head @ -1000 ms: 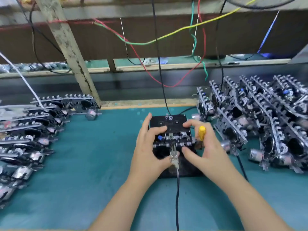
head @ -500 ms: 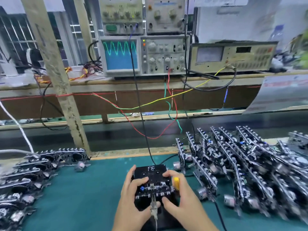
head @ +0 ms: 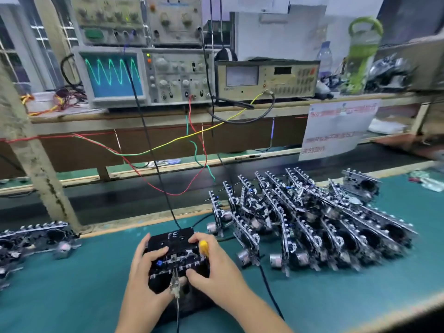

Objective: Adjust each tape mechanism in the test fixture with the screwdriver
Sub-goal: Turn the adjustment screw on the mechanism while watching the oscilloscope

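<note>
Left hand (head: 141, 282) and right hand (head: 216, 267): fingers curled round tape mechanism (head: 176, 259) on test fixture (head: 174, 239), low centre; right also grips yellow screwdriver (head: 204, 246). Bare green counter (head: 79, 284) at 9 o'clock. Mechanism pile (head: 312, 222) at 2 o'clock. Oscilloscope (head: 113, 75) at 11 o'clock.

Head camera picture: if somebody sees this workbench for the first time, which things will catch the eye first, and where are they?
The oscilloscope screen glows with a green wave on the shelf at upper left. A big pile of tape mechanisms leans in rows on the green mat at right. At bottom centre, the left hand and right hand hold the black test fixture, the right one gripping a yellow-handled screwdriver.
</note>
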{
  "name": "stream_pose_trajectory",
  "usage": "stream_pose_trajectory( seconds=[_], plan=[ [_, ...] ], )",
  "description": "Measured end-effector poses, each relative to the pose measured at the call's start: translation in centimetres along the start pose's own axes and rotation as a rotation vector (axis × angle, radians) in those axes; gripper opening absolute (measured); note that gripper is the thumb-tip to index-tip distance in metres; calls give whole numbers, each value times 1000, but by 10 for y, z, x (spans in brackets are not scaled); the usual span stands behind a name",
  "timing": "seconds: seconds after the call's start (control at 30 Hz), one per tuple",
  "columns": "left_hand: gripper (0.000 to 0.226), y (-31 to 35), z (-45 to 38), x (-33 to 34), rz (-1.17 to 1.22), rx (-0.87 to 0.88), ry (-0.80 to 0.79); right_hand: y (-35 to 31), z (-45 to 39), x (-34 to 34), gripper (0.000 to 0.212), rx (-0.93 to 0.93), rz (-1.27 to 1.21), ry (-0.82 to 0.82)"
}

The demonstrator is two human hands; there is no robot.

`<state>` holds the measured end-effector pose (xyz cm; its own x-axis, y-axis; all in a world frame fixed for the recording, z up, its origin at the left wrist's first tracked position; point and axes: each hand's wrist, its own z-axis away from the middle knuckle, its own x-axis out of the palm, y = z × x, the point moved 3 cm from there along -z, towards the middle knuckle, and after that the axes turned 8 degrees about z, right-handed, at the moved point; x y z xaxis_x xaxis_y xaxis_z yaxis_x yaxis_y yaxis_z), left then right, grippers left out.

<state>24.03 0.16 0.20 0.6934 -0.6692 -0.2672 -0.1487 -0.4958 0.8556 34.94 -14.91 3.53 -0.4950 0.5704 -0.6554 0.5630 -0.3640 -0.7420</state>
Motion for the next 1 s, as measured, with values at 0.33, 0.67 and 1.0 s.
stream_pose_trajectory(
  seconds=[0.33, 0.67, 1.0],
  plan=[
    [74, 3, 0, 0, 0, -13, -16, -3, 2, -3, 51, 17, -19, 15],
    [73, 4, 0, 0, 20, -13, -10, -2, 1, -1, 49, 27, -19, 37],
    [75, 5, 1, 0, 20, -20, -20, 1, 0, 2, 46, 22, -30, 42]
  ],
)
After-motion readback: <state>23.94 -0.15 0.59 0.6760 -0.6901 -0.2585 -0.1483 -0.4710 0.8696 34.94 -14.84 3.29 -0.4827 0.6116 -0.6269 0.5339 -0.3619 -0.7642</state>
